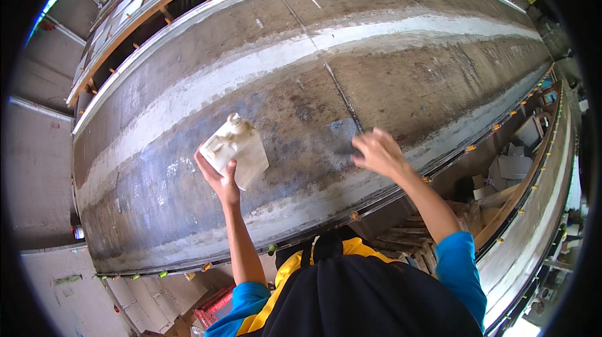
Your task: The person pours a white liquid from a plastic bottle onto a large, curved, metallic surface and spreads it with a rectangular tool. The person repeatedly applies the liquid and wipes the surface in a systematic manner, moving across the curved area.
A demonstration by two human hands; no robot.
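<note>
My left hand (221, 181) is closed on a white plastic jug (252, 154), its thumb on the near side and its fingers round the left edge. The jug is held tilted above a long, stained work table (420, 92), its pale cap pointing away from me. To the right, my right hand (379, 154) is low over the table top, blurred by motion, with its fingers curled. A dark grey smear shows at its fingertips, too blurred to name. Just beyond it lies a bluish-grey damp-looking patch (342, 128) beside a dark seam across the table.
Orange pegs (470, 148) line the table's near edge. A second long table (533, 224) runs along the right, with cardboard pieces (511, 167) and wooden boards (411, 243) between. A wooden-edged rack (157, 14) stands beyond the far edge.
</note>
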